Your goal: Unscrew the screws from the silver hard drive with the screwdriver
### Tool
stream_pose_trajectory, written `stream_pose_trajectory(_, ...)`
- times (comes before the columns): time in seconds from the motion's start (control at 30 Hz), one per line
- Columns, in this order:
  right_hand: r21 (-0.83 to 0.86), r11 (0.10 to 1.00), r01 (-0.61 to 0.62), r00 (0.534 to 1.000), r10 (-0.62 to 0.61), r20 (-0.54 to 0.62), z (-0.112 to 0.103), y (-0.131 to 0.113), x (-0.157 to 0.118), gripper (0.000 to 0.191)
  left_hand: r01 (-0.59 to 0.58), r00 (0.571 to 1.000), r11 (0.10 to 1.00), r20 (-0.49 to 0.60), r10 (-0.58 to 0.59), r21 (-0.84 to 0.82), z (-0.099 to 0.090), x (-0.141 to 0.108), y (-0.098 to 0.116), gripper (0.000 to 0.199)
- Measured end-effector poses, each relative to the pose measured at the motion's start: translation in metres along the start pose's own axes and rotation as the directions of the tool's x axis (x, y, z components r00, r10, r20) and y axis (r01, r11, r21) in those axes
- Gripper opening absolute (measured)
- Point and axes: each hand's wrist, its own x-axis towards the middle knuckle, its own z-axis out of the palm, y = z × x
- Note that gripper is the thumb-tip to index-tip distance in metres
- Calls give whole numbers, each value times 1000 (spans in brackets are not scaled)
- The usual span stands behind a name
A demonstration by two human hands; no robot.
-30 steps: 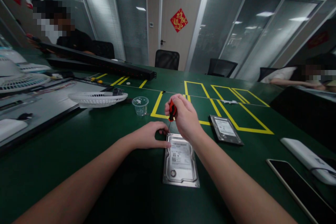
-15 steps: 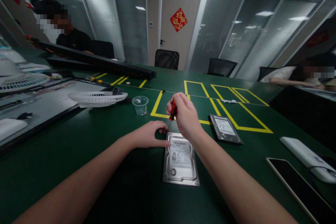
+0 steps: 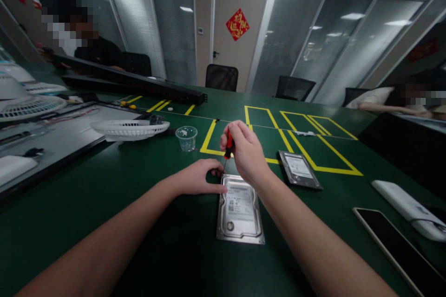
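Observation:
A silver hard drive (image 3: 240, 211) lies flat on the green table, its white label facing up. My left hand (image 3: 200, 177) steadies its upper left side, thumb on the top face and fingers curled by the corner. Closed around a red and black screwdriver (image 3: 228, 147) is my right hand (image 3: 245, 151). The screwdriver stands nearly upright, its thin shaft pointing down at the drive's upper left corner. Whether the tip sits in a screw is too small to make out.
A second hard drive (image 3: 299, 170) lies to the right, near yellow tape outlines. A clear plastic cup (image 3: 186, 139) stands left of my hands. Further out are a white fan cover (image 3: 128, 130), a phone (image 3: 393, 246), a white device (image 3: 411, 209) and a long black bar (image 3: 139, 79). Two people sit across the table.
Both hands stay where they were at the drive's upper left corner. Only a very slight shift of my right hand and the screwdriver shows.

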Motion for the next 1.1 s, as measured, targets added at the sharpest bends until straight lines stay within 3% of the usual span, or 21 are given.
stream_pose_trajectory(0.3, 8, 1000, 4, 1000, -4, -12, -2, 3, -1, 19, -1, 1000, 1000, 6, 1, -9, 0, 0, 1, 46)
stream_pose_trajectory(0.77, 108, 994, -9, 1000, 10, -10, 2, 4, -2, 29, -10, 1000, 1000, 6, 10, -3, -1, 0, 0, 47)
stream_pose_trajectory(1.1, -5, 1000, -4, 1000, 4, -3, 0, 5, -3, 24, -5, 1000, 1000, 1, 5, -8, 0, 0, 0, 46)
